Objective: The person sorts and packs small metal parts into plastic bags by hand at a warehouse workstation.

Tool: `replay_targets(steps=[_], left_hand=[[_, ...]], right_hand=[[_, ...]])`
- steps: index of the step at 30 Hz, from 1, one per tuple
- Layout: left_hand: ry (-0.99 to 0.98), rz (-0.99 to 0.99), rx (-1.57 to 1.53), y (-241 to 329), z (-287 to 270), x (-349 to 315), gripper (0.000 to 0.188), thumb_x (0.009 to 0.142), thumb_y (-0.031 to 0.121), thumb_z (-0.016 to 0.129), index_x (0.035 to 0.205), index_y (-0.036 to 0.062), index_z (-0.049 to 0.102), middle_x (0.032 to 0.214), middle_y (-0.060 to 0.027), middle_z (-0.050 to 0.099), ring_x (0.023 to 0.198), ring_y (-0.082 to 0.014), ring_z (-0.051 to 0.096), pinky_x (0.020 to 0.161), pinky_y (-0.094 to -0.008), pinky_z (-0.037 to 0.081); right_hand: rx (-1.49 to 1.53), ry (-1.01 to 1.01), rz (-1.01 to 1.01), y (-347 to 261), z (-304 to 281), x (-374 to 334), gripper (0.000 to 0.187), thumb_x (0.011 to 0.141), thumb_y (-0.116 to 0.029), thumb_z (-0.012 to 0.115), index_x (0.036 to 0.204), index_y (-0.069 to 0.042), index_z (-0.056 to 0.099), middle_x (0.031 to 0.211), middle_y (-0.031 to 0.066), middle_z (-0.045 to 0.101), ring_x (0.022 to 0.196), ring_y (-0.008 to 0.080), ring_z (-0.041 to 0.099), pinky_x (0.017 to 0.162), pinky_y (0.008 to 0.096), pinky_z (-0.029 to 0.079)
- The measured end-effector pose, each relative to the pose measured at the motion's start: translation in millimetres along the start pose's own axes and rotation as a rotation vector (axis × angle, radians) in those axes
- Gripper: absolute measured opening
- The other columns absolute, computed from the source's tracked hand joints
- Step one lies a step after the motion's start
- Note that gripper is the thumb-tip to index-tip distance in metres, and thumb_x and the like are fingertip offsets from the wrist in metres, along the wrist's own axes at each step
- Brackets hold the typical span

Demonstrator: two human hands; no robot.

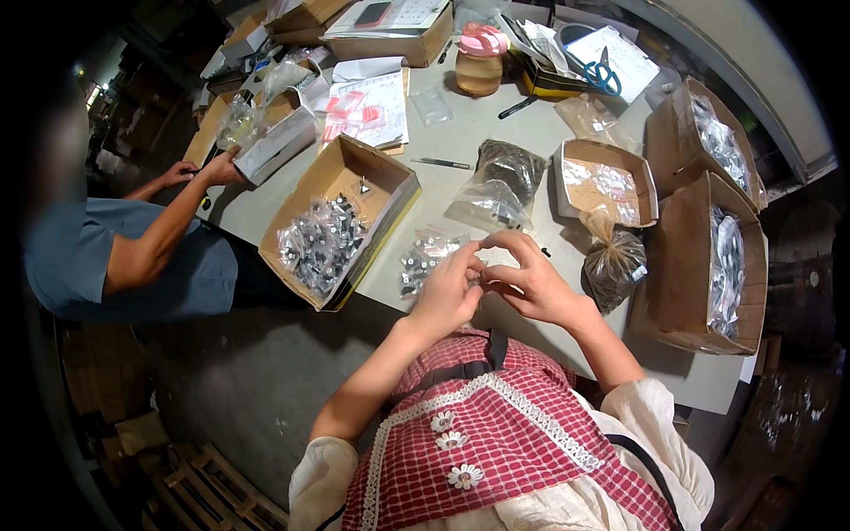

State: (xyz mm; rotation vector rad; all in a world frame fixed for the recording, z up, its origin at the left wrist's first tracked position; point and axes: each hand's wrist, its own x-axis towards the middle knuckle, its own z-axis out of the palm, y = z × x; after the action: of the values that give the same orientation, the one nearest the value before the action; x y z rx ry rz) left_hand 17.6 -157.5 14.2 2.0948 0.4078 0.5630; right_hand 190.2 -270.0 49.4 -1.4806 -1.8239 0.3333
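Observation:
My left hand (450, 288) and my right hand (538, 281) meet above the near edge of the table, fingertips pinched close together. What they pinch is too small and covered to make out. Just beyond my left hand lies a pile of small clear bags (425, 257) with dark and light parts inside. A larger clear bag of dark small pieces (506, 177) lies behind my hands. To the left, an open cardboard box (390, 199) holds many small filled bags (320, 243). Right of my right hand stands a knotted bag of dark pieces (611, 265).
A shallow box (567, 190) with small clear packets sits at right, beside two tall cartons (677, 274) of bags. Farther back are a pen (441, 163), papers (372, 106), a pink-lidded jar (479, 71) and blue scissors (603, 75). A co-worker (142, 248) handles a box at left.

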Motion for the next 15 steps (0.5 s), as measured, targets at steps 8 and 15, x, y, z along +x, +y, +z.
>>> replay_targets(steps=[8,15], left_hand=[[0.077,0.000,0.019,-2,2,-4,0.046,0.079,-0.006,0.067,0.124,-0.0019,0.056,0.095,-0.0123,0.067,0.081,-0.0189,0.066,0.071,-0.0280,0.054],[0.109,-0.111,0.076,-7,2,-6,0.033,0.081,-0.004,0.064,0.114,0.0014,0.060,0.092,-0.0148,0.068,0.091,-0.0290,0.068,0.079,-0.0385,0.053]], right_hand=[[-0.040,0.110,0.024,-2,-2,3,0.019,0.075,-0.001,0.072,0.091,-0.005,0.061,0.130,0.0130,0.055,0.133,0.0398,0.040,0.107,0.0487,0.039],[-0.074,0.159,-0.001,-18,-25,15,0.017,0.077,-0.002,0.071,0.090,-0.005,0.061,0.118,0.0114,0.061,0.125,0.0371,0.049,0.102,0.0466,0.042]])
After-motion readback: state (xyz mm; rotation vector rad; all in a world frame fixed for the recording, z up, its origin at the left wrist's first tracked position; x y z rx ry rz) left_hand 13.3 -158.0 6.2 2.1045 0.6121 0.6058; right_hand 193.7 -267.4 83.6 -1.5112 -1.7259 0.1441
